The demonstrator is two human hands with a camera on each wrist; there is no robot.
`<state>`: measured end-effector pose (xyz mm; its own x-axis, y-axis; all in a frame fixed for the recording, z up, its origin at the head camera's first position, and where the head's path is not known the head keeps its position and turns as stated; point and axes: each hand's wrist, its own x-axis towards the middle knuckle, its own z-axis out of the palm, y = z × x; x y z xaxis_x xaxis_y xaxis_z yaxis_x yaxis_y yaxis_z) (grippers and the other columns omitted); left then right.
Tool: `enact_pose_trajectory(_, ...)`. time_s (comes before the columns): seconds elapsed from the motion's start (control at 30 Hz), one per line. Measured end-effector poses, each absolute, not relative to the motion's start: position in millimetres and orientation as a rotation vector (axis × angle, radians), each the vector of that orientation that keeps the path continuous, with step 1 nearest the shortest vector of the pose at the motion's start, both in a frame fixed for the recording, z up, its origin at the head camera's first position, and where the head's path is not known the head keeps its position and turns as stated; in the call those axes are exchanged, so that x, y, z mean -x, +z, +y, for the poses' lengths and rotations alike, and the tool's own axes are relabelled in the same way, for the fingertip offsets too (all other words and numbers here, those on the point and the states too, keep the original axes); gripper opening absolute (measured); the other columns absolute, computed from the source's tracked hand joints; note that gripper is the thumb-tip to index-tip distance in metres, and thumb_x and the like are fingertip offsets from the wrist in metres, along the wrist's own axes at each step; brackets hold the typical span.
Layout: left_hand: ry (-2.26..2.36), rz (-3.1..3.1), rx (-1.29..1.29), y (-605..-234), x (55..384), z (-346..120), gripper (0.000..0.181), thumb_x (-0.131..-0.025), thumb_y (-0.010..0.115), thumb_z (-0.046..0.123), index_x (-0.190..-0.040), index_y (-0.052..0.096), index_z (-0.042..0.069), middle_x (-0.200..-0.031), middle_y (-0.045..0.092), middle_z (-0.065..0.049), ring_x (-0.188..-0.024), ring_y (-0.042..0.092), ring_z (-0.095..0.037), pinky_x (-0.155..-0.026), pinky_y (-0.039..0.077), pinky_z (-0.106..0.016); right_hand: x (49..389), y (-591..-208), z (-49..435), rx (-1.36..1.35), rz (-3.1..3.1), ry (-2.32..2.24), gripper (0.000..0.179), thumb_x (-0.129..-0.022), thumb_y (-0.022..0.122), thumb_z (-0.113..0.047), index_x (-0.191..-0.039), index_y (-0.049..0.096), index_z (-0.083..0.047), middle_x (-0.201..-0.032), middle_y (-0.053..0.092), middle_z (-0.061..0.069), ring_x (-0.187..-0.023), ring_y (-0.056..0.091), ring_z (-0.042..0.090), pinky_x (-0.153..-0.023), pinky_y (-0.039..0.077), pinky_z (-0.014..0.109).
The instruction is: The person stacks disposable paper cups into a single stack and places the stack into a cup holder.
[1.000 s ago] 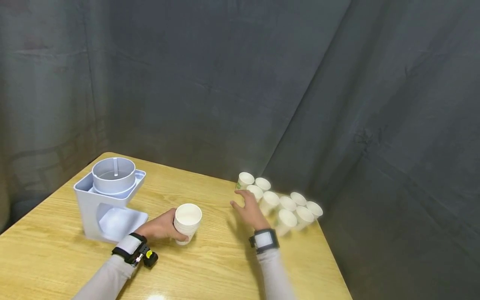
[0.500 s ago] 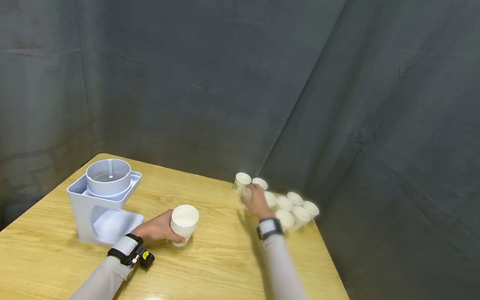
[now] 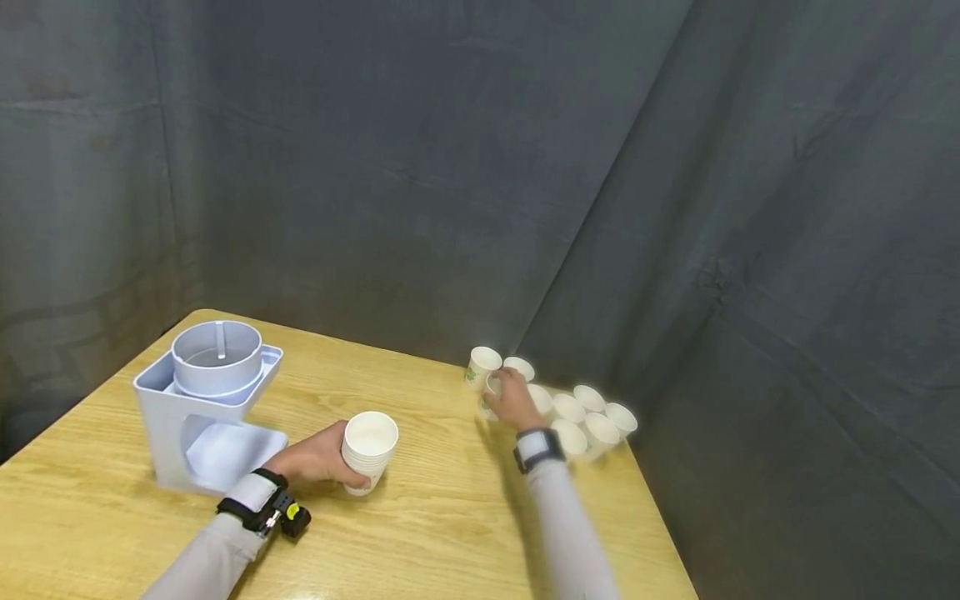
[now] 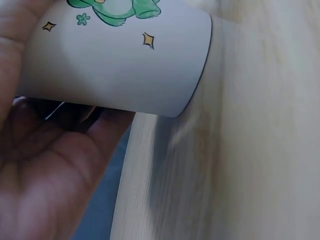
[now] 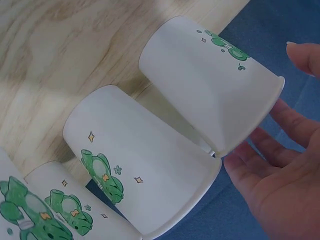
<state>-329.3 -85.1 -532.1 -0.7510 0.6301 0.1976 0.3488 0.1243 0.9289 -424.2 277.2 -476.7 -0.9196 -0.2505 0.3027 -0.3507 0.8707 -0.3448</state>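
My left hand (image 3: 318, 454) grips a stack of nested white paper cups (image 3: 367, 467), thumb and fingers round its side. In the left wrist view the outermost cup (image 4: 125, 65) bears a green cartoon print and small orange stars, its base close over the wooden table. On the right, my right hand (image 3: 517, 402) reaches to a group of standing paper cups. Its fingers (image 5: 257, 165) lie behind the rim of one cup (image 5: 215, 85), while the thumb shows off to the side with a gap from that cup. A neighbouring cup (image 5: 145, 160) leans close beside it.
A pale grey-blue stand (image 3: 161, 433) with a round bowl (image 3: 217, 358) on top stands at the left of the table (image 3: 427, 533). Several more white cups (image 3: 600, 429) cluster near the right edge. Dark cloth (image 3: 375, 167) hangs behind the table.
My right hand has moved right and away from me, over to the cups, and has stayed there for the last half second. The left hand keeps its hold on the stack.
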Motion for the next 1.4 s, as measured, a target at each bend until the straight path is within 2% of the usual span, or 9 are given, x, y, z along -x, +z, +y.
enact_pose_trajectory(0.37, 1.661, 2.152, -0.968, -531.2, 330.3, -81.5, 0.069, -0.071, 0.088, 0.009, -0.130, 0.055, -0.005, -0.115, 0.068, -0.012, -0.107, 0.062, -0.029, -0.096, 0.046, -0.048, 428.1, -481.2, 278.5, -0.442, -2.843, 0.574, 0.043, -0.088, 0.072, -0.014, -0.124, 0.063, 0.008, -0.140, 0.049, 0.033, -0.132, 0.046, 0.049, -0.114, 0.037, 0.055)
enact_pose_trajectory(0.63, 1.668, 2.163, -0.948, -532.7, 330.4, -80.9, 0.070, -0.071, 0.088, 0.009, -0.131, 0.054, -0.006, -0.115, 0.068, -0.012, -0.107, 0.062, -0.027, -0.096, 0.046, -0.046, 426.5, -474.7, 277.5, -0.435, -2.857, 0.524, 0.044, -0.087, 0.075, -0.013, -0.126, 0.063, 0.006, -0.136, 0.053, 0.028, -0.129, 0.048, 0.046, -0.112, 0.039, 0.053)
enact_pose_trajectory(0.87, 1.663, 2.172, -0.961, -532.4, 330.6, -80.3, 0.070, -0.071, 0.089, 0.010, -0.130, 0.055, -0.006, -0.115, 0.068, -0.013, -0.107, 0.062, -0.029, -0.096, 0.046, -0.047, 425.0, -474.1, 278.2, -0.412, -2.842, 0.503, 0.050, -0.082, 0.081, -0.013, -0.124, 0.062, 0.006, -0.130, 0.055, 0.028, -0.121, 0.052, 0.045, -0.105, 0.046, 0.054)
enact_pose_trajectory(1.23, 1.668, 2.158, -0.960, -533.1, 330.8, -81.5, 0.069, -0.072, 0.088, 0.009, -0.130, 0.055, -0.006, -0.115, 0.068, -0.013, -0.107, 0.062, -0.028, -0.095, 0.046, -0.047, 419.2, -478.6, 274.9, -0.427, -2.841, 0.551, 0.052, -0.076, 0.083, -0.014, -0.121, 0.063, 0.004, -0.131, 0.052, 0.027, -0.121, 0.049, 0.047, -0.104, 0.045, 0.056)
enact_pose_trajectory(1.4, 1.656, 2.167, -0.967, -533.0, 330.4, -82.8, 0.069, -0.072, 0.088, 0.010, -0.131, 0.054, -0.005, -0.116, 0.068, -0.011, -0.107, 0.063, -0.024, -0.095, 0.047, -0.044, 414.3, -479.4, 271.3, -0.406, -2.837, 0.592, 0.054, -0.074, 0.083, -0.012, -0.122, 0.063, 0.003, -0.134, 0.051, 0.026, -0.123, 0.048, 0.046, -0.105, 0.045, 0.055)
